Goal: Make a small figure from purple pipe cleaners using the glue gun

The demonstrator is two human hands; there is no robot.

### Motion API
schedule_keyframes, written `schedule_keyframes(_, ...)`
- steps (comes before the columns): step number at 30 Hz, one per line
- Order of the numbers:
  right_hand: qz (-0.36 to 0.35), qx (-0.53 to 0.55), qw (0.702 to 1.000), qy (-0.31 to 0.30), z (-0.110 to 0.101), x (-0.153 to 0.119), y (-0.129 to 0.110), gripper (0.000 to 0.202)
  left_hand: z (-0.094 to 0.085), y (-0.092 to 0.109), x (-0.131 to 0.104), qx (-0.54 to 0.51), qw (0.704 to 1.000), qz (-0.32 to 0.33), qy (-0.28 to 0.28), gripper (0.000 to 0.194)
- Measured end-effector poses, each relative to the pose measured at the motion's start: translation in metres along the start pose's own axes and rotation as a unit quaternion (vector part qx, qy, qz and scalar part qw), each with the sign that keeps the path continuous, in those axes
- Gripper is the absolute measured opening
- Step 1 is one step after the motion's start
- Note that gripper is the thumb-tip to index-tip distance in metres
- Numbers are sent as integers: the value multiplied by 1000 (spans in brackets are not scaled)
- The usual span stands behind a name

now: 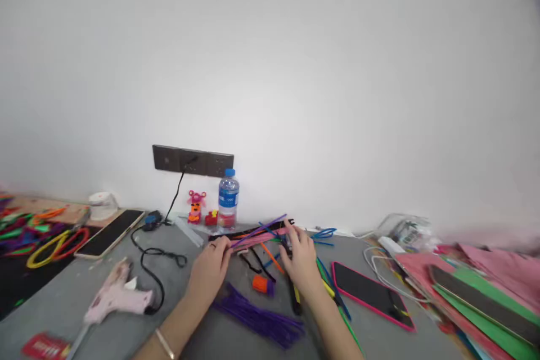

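Note:
My left hand (211,267) has thumb and fingers pinched together on the end of a thin purple pipe cleaner (261,228), which slants up to the right. Behind it lies a loose heap of pink (253,241), black and orange pipe cleaners. My right hand (300,256) rests over the heap's right end, thumb and fingers apart; what lies under its palm is hidden. Blue pipe cleaners (324,233) stick out beyond it. Between my forearms are a bundle of purple pipe cleaners (261,315) and a small orange and purple coiled piece (262,284).
A pink glue gun (118,295) with a black cord, a phone (112,232) and scissors (63,244) are at left. A water bottle (228,202) and pink-orange figure (196,207) stand by the wall. A pink-edged tablet (371,295) and coloured sheets (472,292) lie right.

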State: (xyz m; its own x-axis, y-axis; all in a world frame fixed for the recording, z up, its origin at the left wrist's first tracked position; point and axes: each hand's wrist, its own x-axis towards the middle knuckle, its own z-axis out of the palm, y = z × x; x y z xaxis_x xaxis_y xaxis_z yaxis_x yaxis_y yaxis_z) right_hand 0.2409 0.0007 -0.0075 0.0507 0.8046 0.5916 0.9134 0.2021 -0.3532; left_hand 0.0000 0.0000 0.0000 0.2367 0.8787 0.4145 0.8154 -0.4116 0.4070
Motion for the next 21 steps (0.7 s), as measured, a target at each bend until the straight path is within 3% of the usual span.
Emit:
schedule_keyframes(5, -27, 16, 999, 30, -7, 1, -24, 60, 2, 0, 1, -20, 1000, 20, 8, 16)
schedule_keyframes(7, -13, 97, 995, 21, -9, 1, -31, 53, 4, 0, 1, -47, 999, 21, 13, 16)
schedule_keyframes(9, 16, 247, 969, -30, -10, 1, -38, 45, 4, 1, 1, -97, 995, 27, 9, 15)
schedule_keyframes(12, 86, 485, 858, -146, -9, 1, -47, 39, -1, 7, 1, -210, 976, 46, -32, 12)
schedule_keyframes(15, 153, 629, 741, -176, -10, 1, -55, 42, -7, 17, -1, -337, 938, 14, -81, 15)
schedule_keyframes(19, 192, 717, 660, -116, -20, 5, -60, 29, -6, 32, -7, -536, 822, -80, -174, 33)
schedule_keyframes(21, 204, 747, 621, -119, -27, 7, -62, 38, -3, 36, -9, -616, 758, -134, -168, 38)
